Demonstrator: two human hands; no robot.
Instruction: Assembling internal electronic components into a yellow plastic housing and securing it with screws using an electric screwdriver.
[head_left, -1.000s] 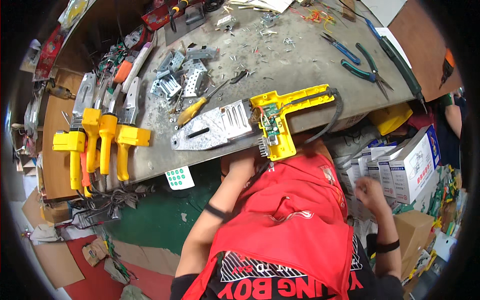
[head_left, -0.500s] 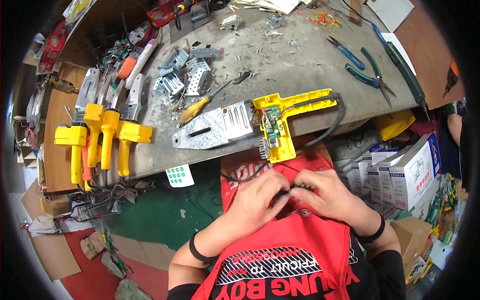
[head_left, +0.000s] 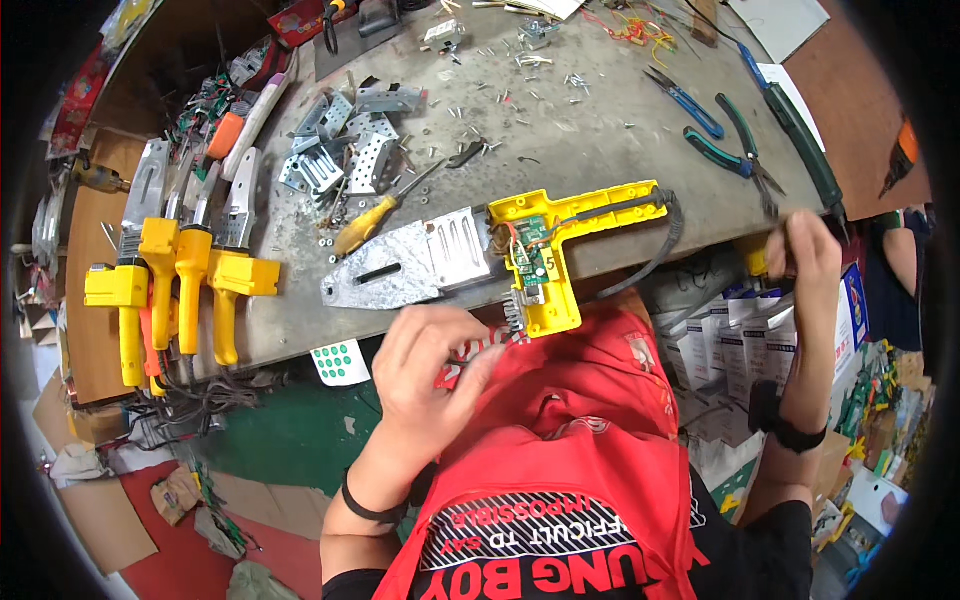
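Along the bench's near edge lies a yellow pipe-welding tool (head_left: pixel 562 290) with its housing open. Its flat metal plate (head_left: pixel 385 268) points left, and a green circuit board (head_left: pixel 533 250) shows inside the shell. A dark cord (head_left: pixel 665 245) loops from its handle end. My left hand (head_left: pixel 420 365) is just below the metal plate, thumb and fingers apart, nothing visible in it. My right hand (head_left: pixel 808 250) is raised at the bench's right edge, close below the tips of the green-handled pliers (head_left: pixel 745 145). Its fingers are curled and blurred, so any hold cannot be made out.
A yellow-handled screwdriver (head_left: pixel 365 225) and punched metal brackets (head_left: pixel 370 150) lie left of centre. Several yellow tools (head_left: pixel 195 270) stand at the bench's left. Blue-handled pliers (head_left: pixel 690 105) and a dark green pen-shaped tool (head_left: pixel 805 145) lie right. White boxes (head_left: pixel 745 340) stand below.
My hands were together over my lap at a dark cord. The left has moved left and up to the bench edge; the right has swung far right and up toward the pliers.
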